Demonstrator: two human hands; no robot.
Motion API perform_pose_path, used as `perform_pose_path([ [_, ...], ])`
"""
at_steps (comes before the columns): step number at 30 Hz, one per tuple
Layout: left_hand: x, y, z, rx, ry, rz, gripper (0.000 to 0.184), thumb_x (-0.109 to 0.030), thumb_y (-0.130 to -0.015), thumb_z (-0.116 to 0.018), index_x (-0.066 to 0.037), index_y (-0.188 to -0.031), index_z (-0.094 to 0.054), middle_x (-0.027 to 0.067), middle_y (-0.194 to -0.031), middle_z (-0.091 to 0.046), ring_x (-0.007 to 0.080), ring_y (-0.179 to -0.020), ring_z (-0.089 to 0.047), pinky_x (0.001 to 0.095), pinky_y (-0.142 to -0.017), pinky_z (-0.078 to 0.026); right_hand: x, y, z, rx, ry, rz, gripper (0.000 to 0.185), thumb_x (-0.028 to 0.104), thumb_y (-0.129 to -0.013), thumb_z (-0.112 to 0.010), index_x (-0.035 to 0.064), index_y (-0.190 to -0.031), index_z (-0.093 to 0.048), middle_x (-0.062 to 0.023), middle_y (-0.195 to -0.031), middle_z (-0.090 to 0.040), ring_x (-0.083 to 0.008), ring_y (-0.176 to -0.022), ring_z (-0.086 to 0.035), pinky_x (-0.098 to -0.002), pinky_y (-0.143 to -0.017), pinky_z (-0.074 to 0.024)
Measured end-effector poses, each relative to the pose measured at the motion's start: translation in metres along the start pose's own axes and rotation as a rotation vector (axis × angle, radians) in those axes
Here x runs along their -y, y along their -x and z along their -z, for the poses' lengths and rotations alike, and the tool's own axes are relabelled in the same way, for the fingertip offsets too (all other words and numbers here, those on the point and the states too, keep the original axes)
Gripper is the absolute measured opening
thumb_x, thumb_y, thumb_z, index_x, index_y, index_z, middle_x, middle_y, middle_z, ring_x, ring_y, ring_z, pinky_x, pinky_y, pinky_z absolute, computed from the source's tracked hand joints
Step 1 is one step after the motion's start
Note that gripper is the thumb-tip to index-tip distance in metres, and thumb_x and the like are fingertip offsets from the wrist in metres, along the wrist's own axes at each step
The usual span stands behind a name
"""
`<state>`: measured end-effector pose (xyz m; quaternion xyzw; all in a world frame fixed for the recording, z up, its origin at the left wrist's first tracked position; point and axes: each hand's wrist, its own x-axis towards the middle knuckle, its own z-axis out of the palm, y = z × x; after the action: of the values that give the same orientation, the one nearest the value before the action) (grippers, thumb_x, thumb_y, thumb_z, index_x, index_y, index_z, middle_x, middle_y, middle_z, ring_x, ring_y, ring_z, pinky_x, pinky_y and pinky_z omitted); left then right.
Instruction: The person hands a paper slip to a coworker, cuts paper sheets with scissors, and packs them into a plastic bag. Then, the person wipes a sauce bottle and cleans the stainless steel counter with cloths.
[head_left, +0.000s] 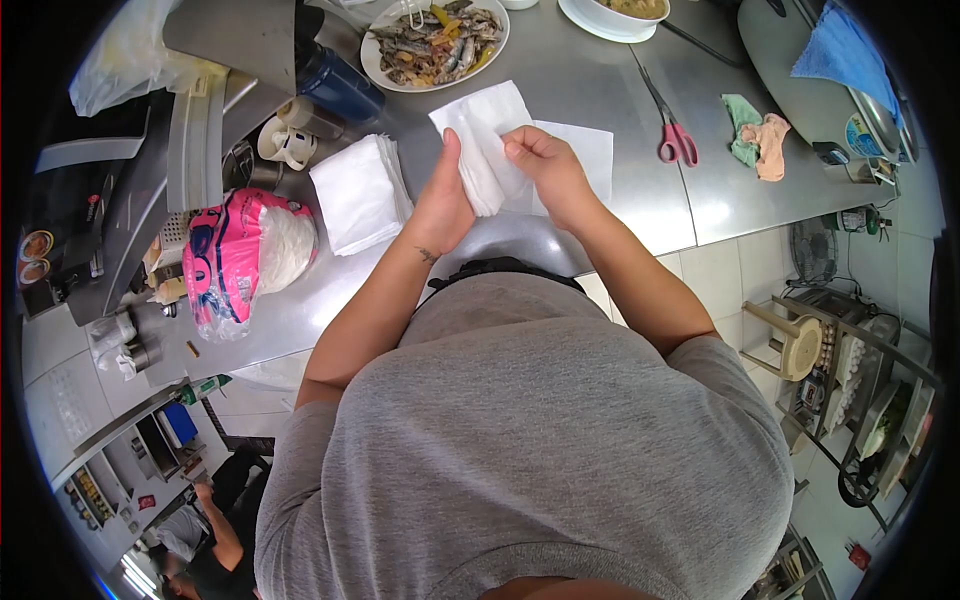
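Folded white napkins point(482, 150) are held up between both hands over the steel table. My left hand point(447, 200) grips their left side, with its thumb pointing up. The fingers of my right hand point(548, 172) pinch the right side near the top. Under and behind my right hand lies a flat white sheet point(588, 155), partly covered. A stack of white napkins point(360, 194) rests on the table, left of my left hand. Farther left sits a pink and clear plastic package point(245, 255) with white contents.
On the steel table point(640, 215) are a plate of fish point(437, 48), a bowl of food point(630, 12), pink-handled scissors point(677, 140) and crumpled cloths point(757, 138). A blue container point(342, 85) stands behind the stack. Another person point(228, 535) is at lower left.
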<state>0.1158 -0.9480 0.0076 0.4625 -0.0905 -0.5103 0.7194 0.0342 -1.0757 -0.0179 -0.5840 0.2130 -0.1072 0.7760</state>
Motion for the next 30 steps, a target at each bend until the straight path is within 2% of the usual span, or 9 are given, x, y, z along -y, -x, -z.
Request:
perform_pose_path([
  [4, -0.008, -0.004, 0.008, -0.018, 0.207, 0.026, 0.068, -0.058, -0.097, -0.033, -0.001, -0.132, -0.045, 0.0106, -0.128, -0.055, 0.022, -0.116, -0.055, 0.0354, -0.101, -0.042, 0.0, 0.0, 0.019, 0.179, -0.302, 0.0, 0.018, 0.016, -0.096, -0.051, 0.0018, -0.101, -0.061, -0.0011, -0.093, -0.062, -0.0089, -0.085, -0.054, -0.0247, -0.081, -0.0418],
  [6, -0.006, -0.011, 0.017, -0.124, 0.116, 0.053, 0.054, -0.044, -0.098, -0.042, 0.001, -0.127, -0.049, 0.0109, -0.122, -0.059, 0.0224, -0.11, -0.059, 0.0361, -0.097, -0.045, 0.008, 0.005, 0.027, 0.212, -0.332, 0.004, 0.017, 0.015, -0.096, -0.05, 0.0026, -0.101, -0.06, -0.0019, -0.095, -0.062, -0.0104, -0.088, -0.055, -0.0261, -0.083, -0.0424],
  [9, -0.006, -0.024, 0.03, -0.231, 0.028, 0.073, 0.039, -0.027, -0.096, -0.053, 0.003, -0.122, -0.052, 0.012, -0.118, -0.061, 0.0235, -0.105, -0.062, 0.0373, -0.093, -0.049, 0.002, 0.004, 0.06, 0.264, -0.602, 0.022, 0.018, 0.016, -0.095, -0.051, 0.0031, -0.106, -0.058, -0.0021, -0.098, -0.062, -0.0135, -0.092, -0.058, -0.0291, -0.087, -0.0435],
  [10, -0.006, -0.028, 0.034, -0.257, 0.007, 0.075, 0.036, -0.022, -0.095, -0.056, 0.003, -0.121, -0.053, 0.0125, -0.117, -0.061, 0.0239, -0.104, -0.062, 0.0377, -0.092, -0.05, -0.008, 0.001, 0.075, 0.172, -0.618, 0.019, 0.018, 0.015, -0.094, -0.05, 0.0027, -0.105, -0.057, -0.0035, -0.099, -0.063, -0.0143, -0.093, -0.059, -0.0292, -0.088, -0.0445],
  [14, 0.015, -0.047, 0.054, -0.274, -0.114, 0.137, 0.037, -0.019, -0.093, -0.057, 0.007, -0.119, -0.053, 0.014, -0.113, -0.063, 0.0266, -0.097, -0.065, 0.039, -0.084, -0.053, -0.011, 0.009, 0.109, -0.072, -0.456, -0.022, 0.013, 0.014, -0.096, -0.047, 0.0042, -0.099, -0.055, -0.0031, -0.096, -0.062, -0.014, -0.089, -0.059, -0.0287, -0.086, -0.0445],
  [16, 0.029, -0.049, 0.056, -0.267, -0.207, 0.134, 0.037, -0.019, -0.091, -0.059, 0.007, -0.118, -0.054, 0.0143, -0.111, -0.063, 0.0271, -0.094, -0.066, 0.0394, -0.082, -0.055, -0.011, 0.018, 0.111, -0.046, -0.522, -0.038, 0.013, 0.014, -0.095, -0.047, 0.004, -0.099, -0.054, -0.0039, -0.097, -0.062, -0.0145, -0.09, -0.059, -0.0288, -0.086, -0.0445],
  [22, 0.017, -0.04, 0.053, -0.153, -0.016, 0.411, 0.033, -0.013, -0.087, -0.06, 0.005, -0.115, -0.058, 0.0125, -0.109, -0.065, 0.0254, -0.094, -0.065, 0.0383, -0.083, -0.053, -0.003, 0.021, 0.105, -0.007, -0.677, -0.004, 0.014, 0.015, -0.094, -0.049, 0.0035, -0.1, -0.055, -0.0058, -0.1, -0.064, -0.0161, -0.092, -0.061, -0.0299, -0.087, -0.0453],
  [25, 0.052, -0.047, 0.075, -0.186, -0.398, 0.262, 0.038, -0.016, -0.084, -0.062, 0.005, -0.115, -0.057, 0.0129, -0.108, -0.065, 0.0255, -0.094, -0.065, 0.0375, -0.082, -0.052, 0.002, 0.018, 0.094, 0.027, -0.72, -0.013, 0.015, 0.015, -0.094, -0.05, 0.0033, -0.101, -0.055, -0.0058, -0.101, -0.064, -0.0164, -0.093, -0.061, -0.0305, -0.087, -0.0455],
  [30, 0.021, -0.004, 0.058, -0.583, -0.621, -0.04, 0.034, -0.014, -0.08, -0.064, 0.004, -0.108, -0.059, 0.0099, -0.096, -0.064, 0.0196, -0.084, -0.063, 0.03, -0.077, -0.05, 0.016, 0.024, 0.087, -0.011, -0.723, 0.044, 0.016, 0.016, -0.094, -0.049, 0.0031, -0.103, -0.054, -0.0063, -0.104, -0.063, -0.0171, -0.096, -0.061, -0.0322, -0.089, -0.0448],
])
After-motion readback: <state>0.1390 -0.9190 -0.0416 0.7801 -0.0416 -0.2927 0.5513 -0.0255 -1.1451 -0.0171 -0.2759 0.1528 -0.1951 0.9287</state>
